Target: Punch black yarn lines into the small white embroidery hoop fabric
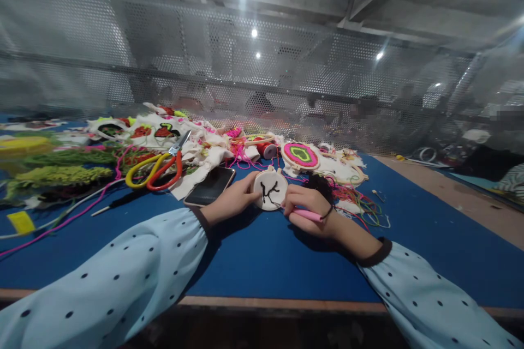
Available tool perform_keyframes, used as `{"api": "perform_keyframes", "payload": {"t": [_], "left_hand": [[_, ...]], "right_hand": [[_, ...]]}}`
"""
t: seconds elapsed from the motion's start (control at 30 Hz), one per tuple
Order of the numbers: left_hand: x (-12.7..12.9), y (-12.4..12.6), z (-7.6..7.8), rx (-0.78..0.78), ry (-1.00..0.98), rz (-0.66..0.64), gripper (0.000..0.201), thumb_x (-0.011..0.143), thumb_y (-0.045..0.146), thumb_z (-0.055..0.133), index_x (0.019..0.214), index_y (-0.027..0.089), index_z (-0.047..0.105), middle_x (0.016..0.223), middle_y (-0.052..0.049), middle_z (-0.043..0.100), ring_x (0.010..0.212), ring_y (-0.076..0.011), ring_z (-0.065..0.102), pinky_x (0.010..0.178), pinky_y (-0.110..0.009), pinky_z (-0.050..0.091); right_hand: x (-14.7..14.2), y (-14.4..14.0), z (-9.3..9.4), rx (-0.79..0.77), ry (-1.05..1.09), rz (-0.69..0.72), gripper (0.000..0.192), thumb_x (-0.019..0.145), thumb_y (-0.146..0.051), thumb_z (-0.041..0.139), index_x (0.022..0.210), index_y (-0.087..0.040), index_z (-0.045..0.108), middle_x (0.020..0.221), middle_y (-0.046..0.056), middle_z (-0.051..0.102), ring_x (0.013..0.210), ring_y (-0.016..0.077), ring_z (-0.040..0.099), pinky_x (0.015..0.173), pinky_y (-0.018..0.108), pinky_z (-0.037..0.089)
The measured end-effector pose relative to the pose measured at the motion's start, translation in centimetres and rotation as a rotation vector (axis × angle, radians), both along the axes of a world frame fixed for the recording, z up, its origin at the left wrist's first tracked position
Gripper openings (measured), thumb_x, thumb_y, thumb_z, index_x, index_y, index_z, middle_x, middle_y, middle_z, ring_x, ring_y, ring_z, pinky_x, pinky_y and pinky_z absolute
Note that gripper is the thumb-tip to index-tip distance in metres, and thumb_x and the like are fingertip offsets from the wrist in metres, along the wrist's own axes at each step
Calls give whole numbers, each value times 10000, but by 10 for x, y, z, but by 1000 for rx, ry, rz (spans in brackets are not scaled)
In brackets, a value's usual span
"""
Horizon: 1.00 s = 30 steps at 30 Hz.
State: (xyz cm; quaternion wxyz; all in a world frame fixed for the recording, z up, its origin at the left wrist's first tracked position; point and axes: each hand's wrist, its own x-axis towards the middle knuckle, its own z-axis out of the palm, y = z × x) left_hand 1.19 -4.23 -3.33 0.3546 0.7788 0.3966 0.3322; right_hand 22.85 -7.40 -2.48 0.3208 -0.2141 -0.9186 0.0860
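A small round embroidery hoop with white cloth is held upright over the blue table; dark branching stitches run across its cloth. My left hand grips the hoop's left edge, thumb on the front. At the hoop's right edge, my right hand is closed around a pink-handled punch needle; its tip is hidden by the fingers and hoop. Dark yarn trails from the handle's rear end by my wrist. A black yarn bundle lies just behind my right hand. Beside my left wrist rests a phone.
Scissors with yellow and orange handles lie left of the phone. Behind are heaped stitched cloths, a red spool and a pink-and-green hooped piece. Tangled threads lie at right. A perforated metal screen stands behind the table.
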Motion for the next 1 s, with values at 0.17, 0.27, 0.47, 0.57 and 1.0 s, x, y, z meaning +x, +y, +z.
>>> {"api": "perform_keyframes", "payload": {"t": [0.17, 0.27, 0.47, 0.57, 1.0], "left_hand": [[1, 0, 3, -15, -24, -37, 522, 736, 192, 512, 1248, 149, 423, 1134, -88, 562, 955, -195, 522, 848, -321, 407], [3, -5, 8, -7, -6, -90, 554, 746, 214, 515, 1283, 154, 394, 1082, -75, 584, 904, -182, 533, 822, -308, 419], [5, -7, 6, 41, -31, -110, 505, 749, 234, 512, 1242, 154, 438, 1135, -77, 562, 959, -188, 523, 843, -307, 419], [4, -3, 1, 10, -10, 46, 452, 748, 274, 528, 1174, 135, 467, 966, -72, 605, 744, -158, 562, 652, -274, 455], [11, -1, 0, -284, -236, -72, 502, 715, 290, 631, 1149, 110, 454, 753, -31, 604, 552, -109, 541, 519, -248, 451]], "right_hand": [[0, -1, 4, -47, -10, -20, 138, 666, -40, 480, 631, -173, 491, 711, 21, 497, 676, 134, 470, 631, 250, 388], [-2, 3, -1, -45, -59, -16, 116, 674, -60, 487, 652, -174, 500, 734, 19, 498, 682, 133, 474, 639, 247, 395], [-3, 8, -9, -44, -117, -19, 114, 718, -96, 516, 796, -172, 551, 845, 43, 541, 749, 144, 512, 683, 257, 428], [0, 8, -6, -135, -6, -42, 114, 783, -149, 530, 887, -165, 573, 879, 57, 596, 798, 155, 549, 732, 283, 443], [0, 9, -9, -313, 243, -184, 161, 853, -293, 501, 925, -179, 588, 942, 56, 618, 852, 158, 570, 799, 314, 440]]}}
